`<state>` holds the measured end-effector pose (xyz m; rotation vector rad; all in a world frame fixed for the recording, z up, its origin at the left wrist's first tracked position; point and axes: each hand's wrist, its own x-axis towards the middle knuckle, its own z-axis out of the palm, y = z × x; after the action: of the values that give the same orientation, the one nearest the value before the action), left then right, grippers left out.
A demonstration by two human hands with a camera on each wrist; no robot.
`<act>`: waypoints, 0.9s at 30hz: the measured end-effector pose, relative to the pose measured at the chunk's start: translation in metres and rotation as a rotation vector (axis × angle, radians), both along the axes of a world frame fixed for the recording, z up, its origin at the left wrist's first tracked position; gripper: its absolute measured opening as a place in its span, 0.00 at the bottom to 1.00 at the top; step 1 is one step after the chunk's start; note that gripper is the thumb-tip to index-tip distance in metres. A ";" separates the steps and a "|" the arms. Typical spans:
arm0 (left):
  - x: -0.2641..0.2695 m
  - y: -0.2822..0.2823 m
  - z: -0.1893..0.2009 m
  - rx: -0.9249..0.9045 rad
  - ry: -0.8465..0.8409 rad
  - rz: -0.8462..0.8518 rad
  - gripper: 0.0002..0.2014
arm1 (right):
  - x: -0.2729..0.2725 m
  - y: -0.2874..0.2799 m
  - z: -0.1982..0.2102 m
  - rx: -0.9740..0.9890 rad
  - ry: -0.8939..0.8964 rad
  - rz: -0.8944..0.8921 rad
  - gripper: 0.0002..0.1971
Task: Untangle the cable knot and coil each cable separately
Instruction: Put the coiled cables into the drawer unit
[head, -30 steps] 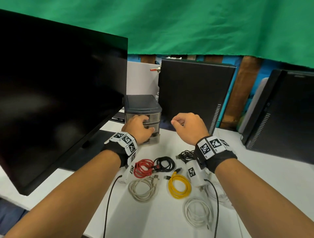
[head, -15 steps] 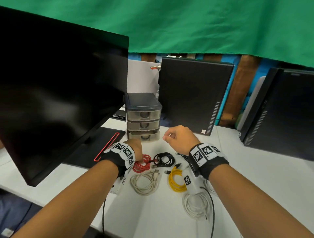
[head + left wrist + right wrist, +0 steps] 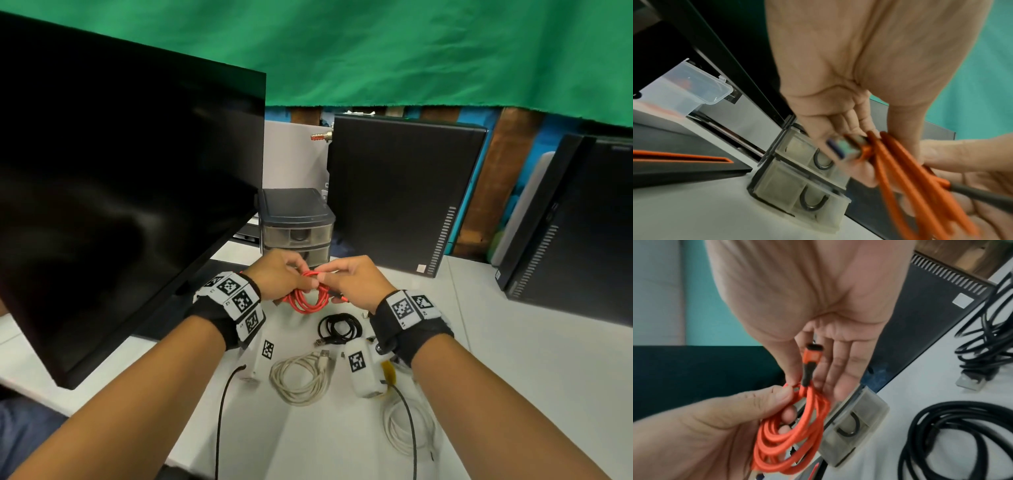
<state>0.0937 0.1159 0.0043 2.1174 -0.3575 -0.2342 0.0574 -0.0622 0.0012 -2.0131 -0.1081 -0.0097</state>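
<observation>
Your right wrist unit hides most of the yellow cable (image 3: 388, 371), leaving only a sliver; the white cable (image 3: 404, 433) beneath your right forearm is partly covered too, and the lowest drawer of the grey drawer unit (image 3: 296, 219) sits behind your hands; the left wrist view is blurred around the red cable's plug, so its type cannot be made out. You hold the coiled red cable (image 3: 306, 296) lifted clear of the white table (image 3: 513, 359), in front of the drawers; your left hand (image 3: 275, 279) has thumb and curled fingers closed round the coil's top, while your right hand (image 3: 354, 281) pinches the strands beside its thumb, the other fingers straighter and close together, with a red-and-black plug (image 3: 812, 356) lying along them. The black cable (image 3: 339, 329) and beige cable (image 3: 301, 380) lie coiled and apart on the table below your hands. The monitor (image 3: 120, 192) crowds your left; the table's near edge runs under your left forearm; open tabletop lies to your right, toward the two black computer towers (image 3: 400, 192). The white sticker on the nearer tower is too small to read; your wrist bands carry only square black-and-white markers.
</observation>
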 end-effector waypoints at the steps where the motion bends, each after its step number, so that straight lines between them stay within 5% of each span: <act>1: 0.001 0.001 0.002 -0.058 0.026 0.002 0.07 | -0.001 -0.002 0.002 0.049 -0.005 -0.002 0.07; 9: 0.005 -0.013 -0.014 -0.392 0.269 0.033 0.12 | 0.003 -0.010 0.006 0.108 0.042 -0.113 0.09; 13: 0.010 -0.021 -0.016 -0.381 0.354 0.346 0.19 | 0.008 -0.022 0.011 0.095 0.036 -0.221 0.10; 18: 0.022 -0.026 -0.021 -0.937 0.669 0.443 0.19 | 0.007 -0.038 0.025 0.124 0.007 -0.303 0.10; 22: 0.025 -0.036 -0.018 -1.162 0.733 0.419 0.17 | 0.000 -0.045 0.038 0.101 -0.018 -0.320 0.05; 25: 0.021 -0.045 -0.017 -1.103 0.686 0.433 0.10 | -0.001 -0.047 0.046 0.088 -0.050 -0.329 0.03; 27: 0.019 -0.049 -0.021 -0.803 0.510 0.463 0.10 | 0.000 -0.047 0.050 0.092 -0.072 -0.337 0.03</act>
<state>0.1132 0.0670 -0.0165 1.2351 0.3073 -0.2854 0.0569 -0.1096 0.0515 -1.9177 0.1843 -0.2960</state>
